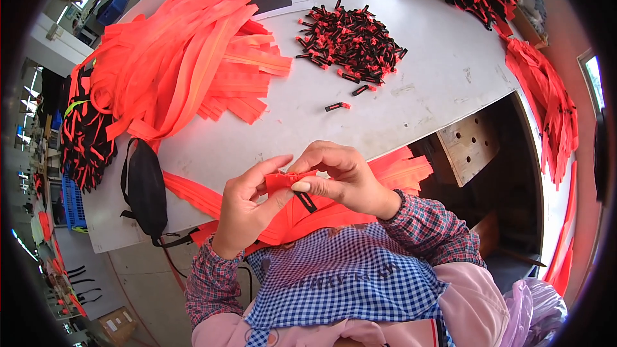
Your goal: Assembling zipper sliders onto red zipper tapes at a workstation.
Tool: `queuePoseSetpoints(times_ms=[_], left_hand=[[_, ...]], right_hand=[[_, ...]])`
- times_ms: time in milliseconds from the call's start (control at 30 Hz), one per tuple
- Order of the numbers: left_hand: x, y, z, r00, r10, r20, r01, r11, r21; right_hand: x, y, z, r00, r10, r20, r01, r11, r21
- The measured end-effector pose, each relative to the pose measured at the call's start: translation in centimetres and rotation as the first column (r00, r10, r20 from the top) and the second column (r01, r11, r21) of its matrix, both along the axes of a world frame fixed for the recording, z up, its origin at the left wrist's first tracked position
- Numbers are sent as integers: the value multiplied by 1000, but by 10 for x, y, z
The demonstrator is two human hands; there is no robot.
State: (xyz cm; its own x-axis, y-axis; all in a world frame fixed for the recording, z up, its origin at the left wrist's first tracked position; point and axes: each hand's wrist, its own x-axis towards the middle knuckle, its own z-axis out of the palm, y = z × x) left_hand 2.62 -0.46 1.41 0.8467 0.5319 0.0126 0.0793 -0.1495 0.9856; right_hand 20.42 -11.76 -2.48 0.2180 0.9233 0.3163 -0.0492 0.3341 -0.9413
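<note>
My left hand [247,204] and my right hand [344,177] meet over my lap, both closed in a pinch on the end of a bright orange zipper tape [278,182]. A black zipper pull [305,202] hangs just below the fingertips, next to my right thumb. The slider itself is mostly hidden by my fingers. More orange zipper tapes [392,173] lie across my lap under both hands. Beyond my hands, on the table, rests a single black and orange zipper pull [337,106], with a heap of similar pulls [350,42] behind it.
A big pile of orange zipper tapes [186,58] covers the left of the white table [437,64]. A black pouch [144,189] hangs at its left edge. On the right are more orange tapes [546,103], an open compartment with a perforated wooden board [469,144], and a plastic bag [536,311].
</note>
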Motion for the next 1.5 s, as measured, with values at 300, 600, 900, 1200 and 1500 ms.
queuePoseSetpoints(times_ms=[300, 600, 900, 1200, 1500], left_hand=[[-2, -2, 0, 999, -43, 7, 40, 973, 227], [-1, -1, 0, 997, -79, -13, 80, 979, 188], [2, -6, 2, 998, -63, -14, 64, 979, 192], [2, -4, -1, 992, -116, -49, 122, 978, 166], [8, 1, -2, 989, -147, 28, 139, 970, 199]], right_hand=[[-2, -6, 2, 861, -234, 452, 111, 953, 283], [-6, -8, -1, 897, -204, 393, 99, 957, 272], [-1, -8, -5, 929, -114, 353, 41, 977, 208], [1, -8, -3, 982, 24, 187, -43, 994, 97], [6, -6, -8, 985, 111, 131, -127, 985, 114]])
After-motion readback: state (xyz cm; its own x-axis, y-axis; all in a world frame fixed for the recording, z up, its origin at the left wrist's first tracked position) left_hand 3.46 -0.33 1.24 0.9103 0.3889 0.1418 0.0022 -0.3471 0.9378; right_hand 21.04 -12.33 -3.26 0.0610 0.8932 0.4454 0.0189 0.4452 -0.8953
